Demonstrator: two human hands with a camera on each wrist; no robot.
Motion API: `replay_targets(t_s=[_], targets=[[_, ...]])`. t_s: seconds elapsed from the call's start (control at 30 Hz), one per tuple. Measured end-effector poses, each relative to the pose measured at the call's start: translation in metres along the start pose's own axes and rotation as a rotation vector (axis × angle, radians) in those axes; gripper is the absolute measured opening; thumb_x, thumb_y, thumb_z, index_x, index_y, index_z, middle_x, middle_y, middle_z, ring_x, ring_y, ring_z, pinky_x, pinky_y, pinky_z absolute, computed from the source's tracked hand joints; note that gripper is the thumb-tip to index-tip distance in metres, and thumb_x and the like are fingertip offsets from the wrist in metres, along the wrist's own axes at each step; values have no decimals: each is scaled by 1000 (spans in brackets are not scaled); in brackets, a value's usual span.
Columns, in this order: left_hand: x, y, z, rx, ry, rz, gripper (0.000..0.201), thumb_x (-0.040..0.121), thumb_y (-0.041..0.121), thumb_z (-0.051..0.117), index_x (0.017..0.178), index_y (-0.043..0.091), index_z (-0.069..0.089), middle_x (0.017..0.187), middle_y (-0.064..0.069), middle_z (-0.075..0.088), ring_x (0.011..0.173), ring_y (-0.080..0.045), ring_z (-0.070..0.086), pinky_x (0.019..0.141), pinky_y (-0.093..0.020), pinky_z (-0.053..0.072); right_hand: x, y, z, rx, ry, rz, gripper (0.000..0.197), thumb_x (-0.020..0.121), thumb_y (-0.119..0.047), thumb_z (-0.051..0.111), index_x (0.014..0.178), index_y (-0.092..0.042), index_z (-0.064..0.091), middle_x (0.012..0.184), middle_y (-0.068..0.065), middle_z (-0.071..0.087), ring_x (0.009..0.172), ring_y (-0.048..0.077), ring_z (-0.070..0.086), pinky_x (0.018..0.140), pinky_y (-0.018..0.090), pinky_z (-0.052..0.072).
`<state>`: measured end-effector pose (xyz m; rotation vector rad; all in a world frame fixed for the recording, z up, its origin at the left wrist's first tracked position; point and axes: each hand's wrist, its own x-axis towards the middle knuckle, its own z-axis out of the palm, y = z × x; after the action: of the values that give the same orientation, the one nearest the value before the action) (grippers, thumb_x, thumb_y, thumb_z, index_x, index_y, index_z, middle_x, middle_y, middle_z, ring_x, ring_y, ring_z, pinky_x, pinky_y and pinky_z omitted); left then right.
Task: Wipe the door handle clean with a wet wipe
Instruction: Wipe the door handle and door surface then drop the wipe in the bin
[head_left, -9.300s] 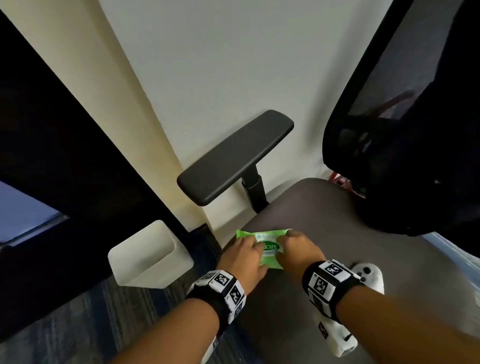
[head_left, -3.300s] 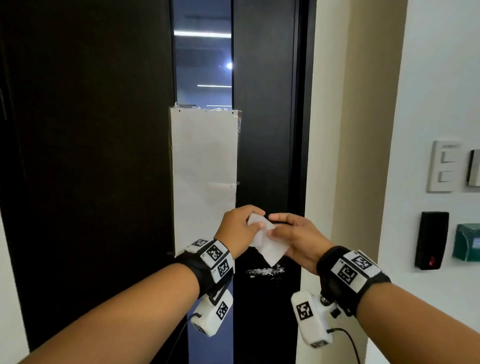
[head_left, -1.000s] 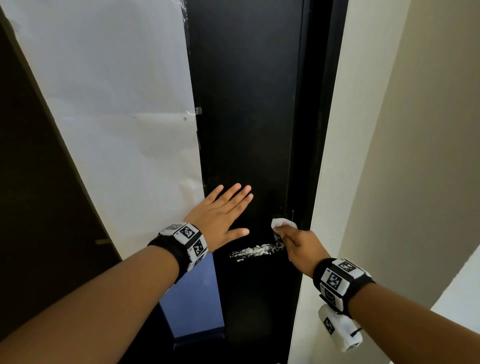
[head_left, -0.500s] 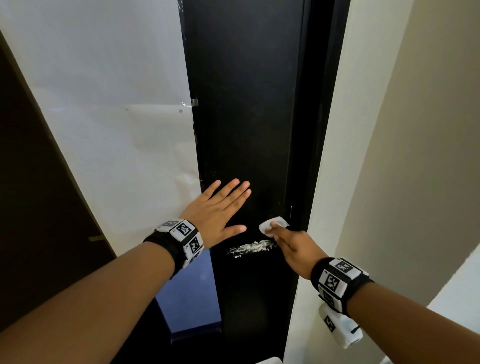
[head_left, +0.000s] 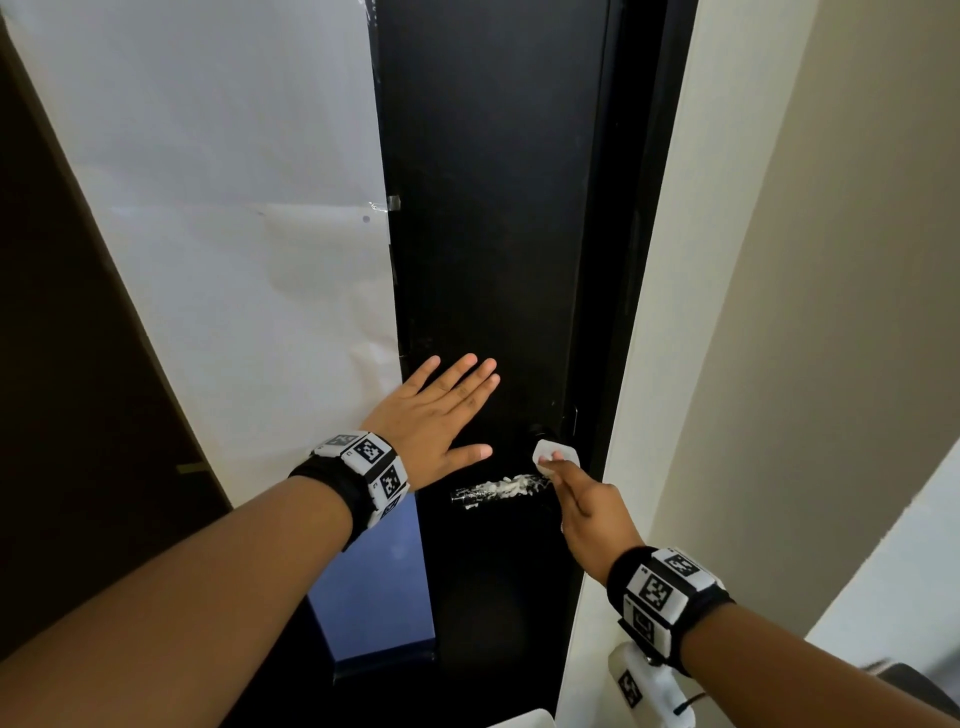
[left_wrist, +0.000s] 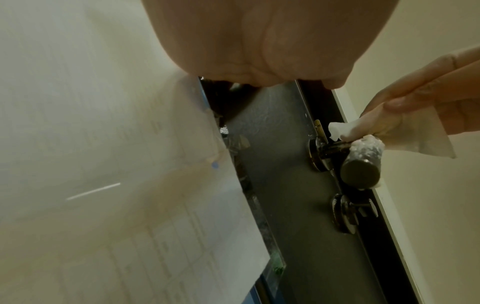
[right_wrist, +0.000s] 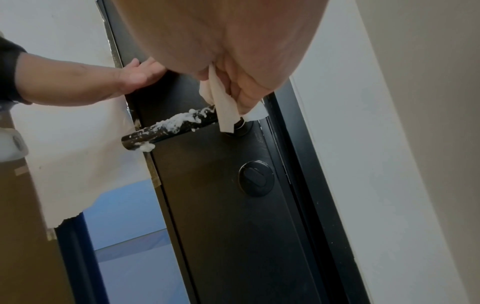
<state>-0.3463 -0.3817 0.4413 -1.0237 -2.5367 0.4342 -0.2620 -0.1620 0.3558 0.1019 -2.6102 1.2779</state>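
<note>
Left hand (head_left: 434, 415), fingers straight and spread, lies flat on the black door (head_left: 493, 208) just above the handle (right_wrist: 168, 125), holding nothing; judged a brace, worth keeping firm so the door does not swing. The handle, a dark bar, carries white foam along most of its length (a blob hangs under its free end). Right hand (head_left: 587, 504) pinches a folded wipe (right_wrist: 223, 102) against the handle's pivot end. Best practice here: wrap the wipe round the bar and draw it toward the free end, catching that blob. The right fingertips are hidden behind the wipe; the bar's underside is hard to judge.
</note>
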Motion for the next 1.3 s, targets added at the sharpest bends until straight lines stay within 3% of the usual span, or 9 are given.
replay_targets(t_s=[0.07, 0.13, 0.2, 0.3, 0.4, 0.63, 0.97, 1.17, 1.3], targets=[[0, 0, -1, 2, -4, 0, 77, 92, 66, 7, 149, 20, -15, 157, 5, -22, 143, -13, -24, 116, -39, -14, -5, -4, 2, -10, -7, 12, 41, 101, -20, 34, 142, -22, 40, 103, 10, 68, 90, 18, 67, 82, 15, 45], [0, 1, -2, -5, -1, -2, 77, 92, 66, 8, 150, 20, -14, 157, 5, -21, 143, -13, -23, 116, -39, -14, -9, -6, 5, -7, -8, 20, 45, 101, -17, 34, 145, -23, 33, 130, 10, 60, 120, 22, 57, 98, 16, 34], [0, 1, -2, -10, -1, -2, 76, 92, 65, 9, 150, 20, -13, 158, 5, -20, 144, -13, -23, 116, -39, -14, -12, -9, 9, -22, -17, 2, 49, 100, -13, 34, 148, -24, 27, 146, 6, 46, 134, 20, 43, 107, 17, 26], [-1, 1, -3, -11, 1, 0, 76, 92, 65, 9, 150, 20, -13, 157, 5, -21, 143, -13, -23, 116, -38, -14, -15, -16, 16, -61, -39, -36, 53, 99, -8, 33, 148, -24, 24, 155, 5, 32, 145, 20, 22, 114, 22, 16], [-1, 1, -4, -7, 1, 0, 75, 93, 63, 9, 150, 20, -14, 156, 5, -22, 143, -12, -24, 116, -39, -14, -16, -24, 27, -77, -40, -24, 51, 98, -6, 31, 147, -21, 28, 158, 4, 21, 147, 21, 10, 113, 22, 10], [-1, 0, -3, -19, 6, 1, 74, 93, 62, 11, 150, 20, -13, 156, 5, -22, 143, -12, -23, 117, -39, -12, -16, -33, 33, -178, -33, 23, 54, 98, -4, 31, 149, -19, 24, 160, 6, 15, 148, 24, 9, 117, 31, 14], [-1, 0, -3, 1, 11, 0, 73, 94, 57, 16, 150, 20, -12, 158, 3, -18, 144, -14, -21, 117, -39, -13, -20, -46, 46, -243, -53, -25, 56, 97, -4, 32, 150, -17, 19, 161, 7, 12, 148, 24, 8, 110, 22, 9], [-1, 1, -5, -3, 4, 3, 73, 95, 56, 19, 150, 19, -12, 160, 2, -16, 144, -14, -21, 118, -40, -12, -23, -54, 52, -247, -78, -32, 57, 97, -3, 32, 150, -17, 20, 161, 6, 12, 148, 26, 8, 114, 27, 17], [-1, 2, -6, -10, -5, -1, 71, 96, 51, 20, 150, 19, -12, 160, 2, -16, 145, -14, -20, 118, -40, -11, -26, -61, 58, -231, -95, -52, 57, 96, -2, 32, 150, -16, 21, 161, 7, 12, 148, 27, 8, 115, 27, 15]])
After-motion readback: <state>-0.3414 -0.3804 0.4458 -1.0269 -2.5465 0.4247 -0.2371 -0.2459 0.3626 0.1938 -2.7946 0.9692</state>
